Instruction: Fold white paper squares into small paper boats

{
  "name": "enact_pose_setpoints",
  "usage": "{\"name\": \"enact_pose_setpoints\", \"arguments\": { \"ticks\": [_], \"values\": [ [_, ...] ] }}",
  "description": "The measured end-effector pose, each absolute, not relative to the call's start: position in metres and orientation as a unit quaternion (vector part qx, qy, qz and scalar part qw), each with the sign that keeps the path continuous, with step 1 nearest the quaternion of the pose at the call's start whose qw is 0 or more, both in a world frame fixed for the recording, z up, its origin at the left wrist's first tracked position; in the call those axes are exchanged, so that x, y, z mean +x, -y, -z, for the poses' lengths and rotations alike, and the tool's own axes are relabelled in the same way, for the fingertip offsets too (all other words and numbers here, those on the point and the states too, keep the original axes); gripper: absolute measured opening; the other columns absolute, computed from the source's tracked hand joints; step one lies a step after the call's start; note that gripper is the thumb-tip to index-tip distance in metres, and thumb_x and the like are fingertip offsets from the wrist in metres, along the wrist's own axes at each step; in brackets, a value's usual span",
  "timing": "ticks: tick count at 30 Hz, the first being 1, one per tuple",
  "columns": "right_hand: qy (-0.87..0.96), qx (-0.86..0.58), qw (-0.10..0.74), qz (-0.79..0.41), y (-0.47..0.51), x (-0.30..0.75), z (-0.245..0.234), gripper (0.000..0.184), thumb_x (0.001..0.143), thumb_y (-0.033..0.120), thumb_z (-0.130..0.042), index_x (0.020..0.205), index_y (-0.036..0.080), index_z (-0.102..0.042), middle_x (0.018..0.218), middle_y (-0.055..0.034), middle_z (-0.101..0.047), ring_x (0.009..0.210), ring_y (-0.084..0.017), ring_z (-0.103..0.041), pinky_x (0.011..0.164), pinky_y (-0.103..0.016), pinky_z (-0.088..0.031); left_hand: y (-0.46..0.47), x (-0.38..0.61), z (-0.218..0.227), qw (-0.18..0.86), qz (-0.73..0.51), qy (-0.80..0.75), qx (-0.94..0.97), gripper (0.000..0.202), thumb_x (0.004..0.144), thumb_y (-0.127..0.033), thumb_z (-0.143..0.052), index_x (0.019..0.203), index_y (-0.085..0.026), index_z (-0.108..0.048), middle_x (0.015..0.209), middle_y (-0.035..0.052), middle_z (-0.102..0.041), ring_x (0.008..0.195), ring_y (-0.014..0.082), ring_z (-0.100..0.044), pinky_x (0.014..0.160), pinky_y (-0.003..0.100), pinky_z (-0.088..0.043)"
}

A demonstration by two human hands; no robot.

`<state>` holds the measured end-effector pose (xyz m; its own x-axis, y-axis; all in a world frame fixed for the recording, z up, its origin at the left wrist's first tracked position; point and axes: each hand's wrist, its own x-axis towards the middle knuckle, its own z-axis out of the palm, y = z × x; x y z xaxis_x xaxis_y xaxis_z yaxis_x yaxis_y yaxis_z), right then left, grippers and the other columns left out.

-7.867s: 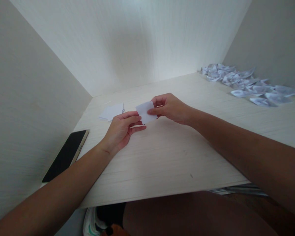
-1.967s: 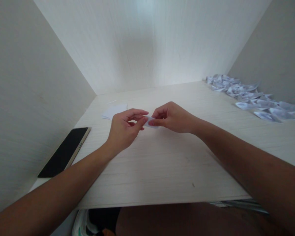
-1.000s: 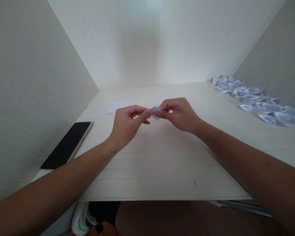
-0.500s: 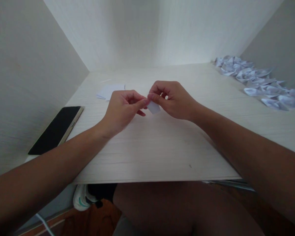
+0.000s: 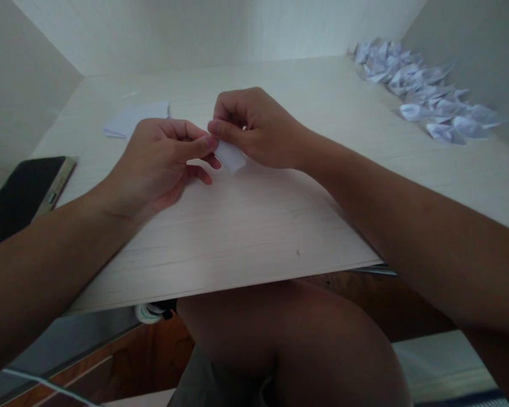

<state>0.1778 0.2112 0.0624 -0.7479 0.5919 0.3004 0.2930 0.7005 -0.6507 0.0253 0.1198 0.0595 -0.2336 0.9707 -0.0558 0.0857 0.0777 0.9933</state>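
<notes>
While the left hand [image 5: 163, 152] pinches the small white paper [image 5: 232, 159] by its upper-left end — lower fingers loose and parted — the right hand [image 5: 258, 127] has thumb and curled fingers closed on it too, tips nearly meeting. Paper is above the bench [image 5: 237, 226]. Flat paper sheets [image 5: 136, 117] beyond left hand, phone [image 5: 23, 183] by left forearm, folded paper pieces [image 5: 424, 85] far right.
</notes>
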Motion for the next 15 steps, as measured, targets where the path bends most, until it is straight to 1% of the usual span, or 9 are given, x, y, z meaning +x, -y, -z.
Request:
{"name": "enact_pose_setpoints", "arguments": {
  "ticks": [2, 4, 7, 9, 11, 15],
  "values": [
    [0.897, -0.254, 0.247, -0.265, -0.212, 0.178, -0.062, 0.035, 0.105, 0.021, -0.062, 0.073, 0.022, -0.047, 0.072, 0.0038, -0.049, 0.067, -0.011, -0.041, 0.064, -0.031, -0.03, -0.121, 0.025, -0.056, 0.436, -0.506, -0.599, 0.442, 0.026, 0.093, -0.01, -0.078, 0.07, -0.014, -0.065, 0.062, -0.001, -0.064, 0.056, 0.0093, -0.062, 0.052, 0.022, -0.048],
    [0.902, -0.264, 0.252, -0.232, -0.213, 0.178, -0.062, 0.036, 0.103, 0.019, -0.064, 0.071, 0.022, -0.047, 0.071, 0.0031, -0.049, 0.068, -0.012, -0.043, 0.065, -0.032, -0.03, -0.122, 0.025, -0.051, 0.439, -0.507, -0.591, 0.449, 0.024, 0.09, -0.018, -0.084, 0.072, -0.016, -0.069, 0.064, 0.0011, -0.065, 0.057, 0.0131, -0.064, 0.05, 0.025, -0.048],
    [0.898, -0.278, 0.268, -0.21, -0.214, 0.178, -0.062, 0.032, 0.101, 0.019, -0.064, 0.072, 0.021, -0.051, 0.07, 0.003, -0.051, 0.071, -0.013, -0.048, 0.067, -0.031, -0.031, -0.122, 0.023, -0.045, 0.444, -0.521, -0.564, 0.462, 0.023, 0.089, -0.029, -0.086, 0.074, -0.018, -0.073, 0.066, 0.0046, -0.068, 0.058, 0.0169, -0.067, 0.045, 0.026, -0.047],
    [0.897, -0.279, 0.275, -0.207, -0.213, 0.178, -0.062, 0.03, 0.101, 0.019, -0.064, 0.073, 0.02, -0.052, 0.071, 0.0031, -0.052, 0.07, -0.012, -0.047, 0.066, -0.031, -0.031, -0.122, 0.022, -0.043, 0.45, -0.528, -0.551, 0.464, 0.024, 0.087, -0.033, -0.086, 0.073, -0.018, -0.073, 0.065, 0.0053, -0.068, 0.059, 0.0177, -0.069, 0.042, 0.024, -0.046],
    [0.895, -0.276, 0.278, -0.214, -0.213, 0.178, -0.061, 0.029, 0.1, 0.018, -0.064, 0.074, 0.02, -0.052, 0.072, 0.0031, -0.053, 0.068, -0.012, -0.045, 0.065, -0.03, -0.031, -0.121, 0.02, -0.043, 0.449, -0.528, -0.549, 0.466, 0.026, 0.083, -0.036, -0.089, 0.073, -0.018, -0.073, 0.065, 0.0049, -0.068, 0.061, 0.0187, -0.071, 0.042, 0.023, -0.048],
    [0.886, -0.273, 0.271, -0.259, -0.216, 0.179, -0.058, 0.029, 0.1, 0.019, -0.065, 0.073, 0.02, -0.053, 0.071, 0.0024, -0.054, 0.068, -0.012, -0.045, 0.064, -0.03, -0.032, -0.122, 0.019, -0.042, 0.438, -0.518, -0.567, 0.467, 0.028, 0.084, -0.037, -0.09, 0.076, -0.017, -0.072, 0.068, 0.0053, -0.068, 0.066, 0.0217, -0.075, 0.047, 0.027, -0.056]
  ]
}}
